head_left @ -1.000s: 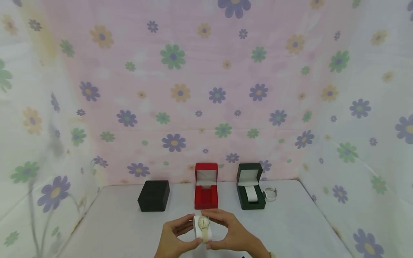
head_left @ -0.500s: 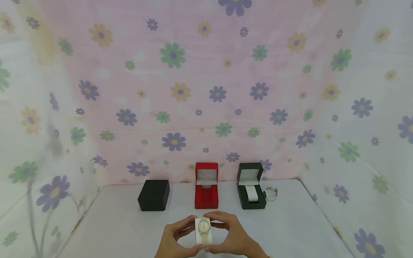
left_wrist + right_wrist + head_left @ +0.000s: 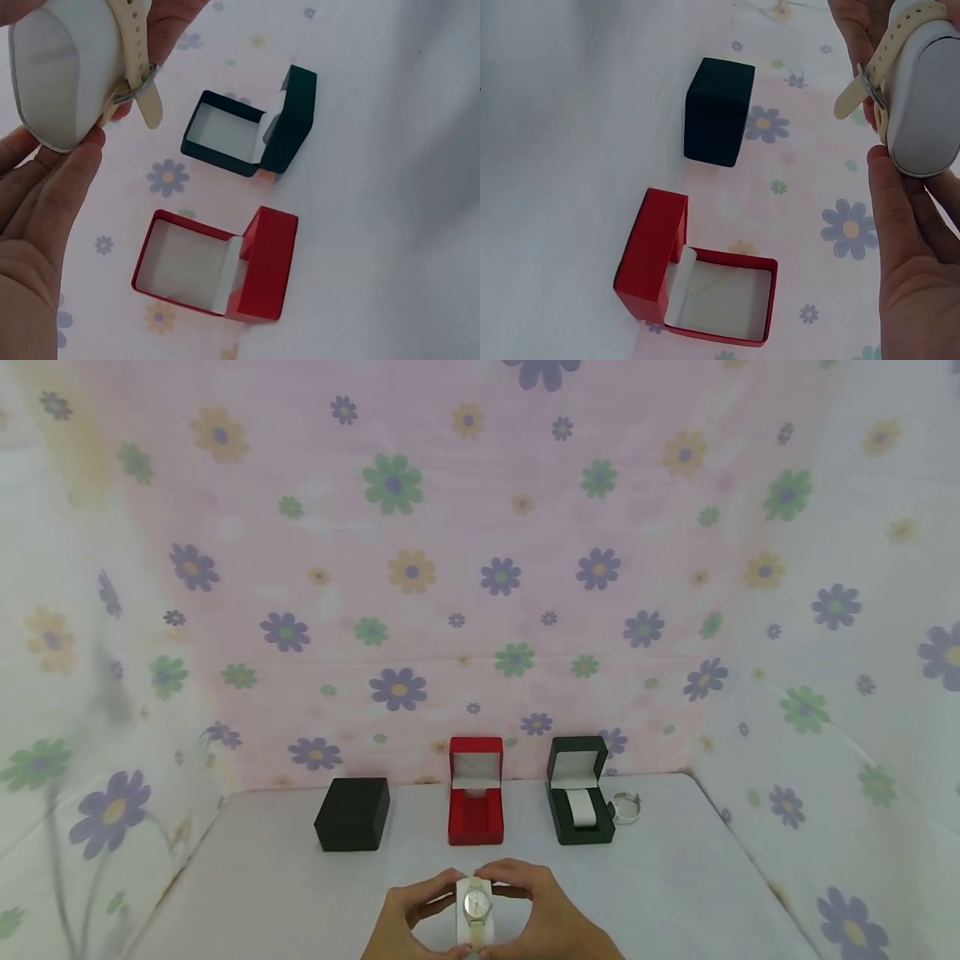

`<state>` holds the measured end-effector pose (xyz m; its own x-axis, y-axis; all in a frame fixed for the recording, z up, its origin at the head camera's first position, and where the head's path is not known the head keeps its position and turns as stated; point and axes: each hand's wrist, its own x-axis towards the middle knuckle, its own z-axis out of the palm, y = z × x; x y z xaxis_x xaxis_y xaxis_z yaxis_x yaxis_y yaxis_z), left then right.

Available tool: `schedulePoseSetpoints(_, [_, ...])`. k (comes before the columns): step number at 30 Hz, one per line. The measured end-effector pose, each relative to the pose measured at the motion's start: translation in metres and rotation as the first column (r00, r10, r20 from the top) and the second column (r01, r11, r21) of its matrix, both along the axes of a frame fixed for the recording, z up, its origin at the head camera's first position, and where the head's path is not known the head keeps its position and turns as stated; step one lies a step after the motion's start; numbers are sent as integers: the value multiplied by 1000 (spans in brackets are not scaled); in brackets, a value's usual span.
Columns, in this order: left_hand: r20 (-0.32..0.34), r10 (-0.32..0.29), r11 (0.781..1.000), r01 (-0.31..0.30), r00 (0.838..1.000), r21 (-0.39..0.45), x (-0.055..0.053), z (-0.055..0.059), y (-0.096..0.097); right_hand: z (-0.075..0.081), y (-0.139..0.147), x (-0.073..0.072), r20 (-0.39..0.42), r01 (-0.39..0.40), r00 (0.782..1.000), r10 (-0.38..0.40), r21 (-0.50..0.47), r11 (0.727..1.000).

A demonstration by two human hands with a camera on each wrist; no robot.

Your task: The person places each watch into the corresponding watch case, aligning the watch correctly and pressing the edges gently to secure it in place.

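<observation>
Both hands hold a wristwatch (image 3: 477, 904) with a round pale dial and a cream strap, wrapped on a white cushion (image 3: 462, 922). My left hand (image 3: 408, 914) grips its left side and my right hand (image 3: 551, 910) its right, thumbs at the near end and fingers at the far end. In the left wrist view the perforated strap (image 3: 133, 45) runs through a metal buckle, its tip sticking out. The cushion's flat side (image 3: 934, 105) shows in the right wrist view. An open red box (image 3: 476, 817) with a bare red slot stands straight ahead of the hands.
A dark green box (image 3: 586, 835) stands open at the right, a white cushion (image 3: 581, 808) inside. Next to it lies a white-banded watch (image 3: 626, 808) on its side. A closed black box (image 3: 352, 814) sits at the left. Floral cloth (image 3: 442, 543) surrounds the white tabletop (image 3: 247, 877).
Both hands have drawn the watch and cushion slightly toward the body, lower in the head view. The thumbs have moved closer together at the near end. The boxes have stayed put.
</observation>
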<state>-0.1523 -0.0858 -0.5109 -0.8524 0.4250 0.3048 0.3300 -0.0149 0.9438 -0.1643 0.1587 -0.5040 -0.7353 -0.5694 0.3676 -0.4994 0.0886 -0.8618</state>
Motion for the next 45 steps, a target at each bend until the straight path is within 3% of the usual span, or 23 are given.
schedulePoseSetpoints(5, [9, -19, 999, 19, 1000, 38, 3, -2, 0, -1, 2, 3, 37, -7, 999, 7, 16, 1000])
schedulePoseSetpoints(11, [-24, 80, 993, -78, 996, 93, 8, -6, 7, -8, 4, 3, 39, -3, 999, 5, -42, 999])
schedulePoseSetpoints(13, [-57, 94, 991, -88, 994, 103, 8, -8, 8, -9, 4, 4, 39, 8, 999, -6, -49, 999])
schedulePoseSetpoints(16, [-40, 85, 992, -81, 996, 94, 9, -10, 7, -11, 6, 4, 45, 13, 999, -12, -40, 999])
schedulePoseSetpoints(20, [-8, 41, 998, -40, 999, 41, 7, -14, 4, -16, 10, 5, 65, 21, 998, -20, -26, 999])
schedulePoseSetpoints(24, [-15, -13, 998, 12, 1000, -61, 1, -20, -2, -21, 13, 6, 85, 45, 995, -45, -7, 999])
schedulePoseSetpoints(26, [-17, -40, 992, 37, 999, -125, -3, -22, -4, -23, 15, 6, 100, 50, 994, -50, 3, 999])
schedulePoseSetpoints(28, [5, -67, 967, 66, 998, -244, -10, -29, -6, -24, 16, 6, 107, 50, 993, -51, 9, 999])
schedulePoseSetpoints(30, [-53, -85, 961, 68, 995, -270, -12, -31, -7, -24, 17, 6, 122, 57, 991, -59, 20, 998])
schedulePoseSetpoints(33, [-115, -52, 962, 19, 992, -272, -10, -31, -6, -24, 17, 7, 133, 81, 987, -87, 50, 995])
schedulePoseSetpoints(35, [-157, 10, 976, -44, 988, -213, -3, -24, -3, -23, 17, 6, 138, 92, 985, -101, 70, 993])
schedulePoseSetpoints(40, [-47, 131, 950, -139, 990, -279, 3, -16, 2, -21, 18, 1, 97, 83, 991, -92, 99, 992])
schedulePoseSetpoints(45, [-62, 142, 931, -155, 988, -331, -6, -16, 0, -23, 18, -8, 39, 104, 993, -111, 144, 984])
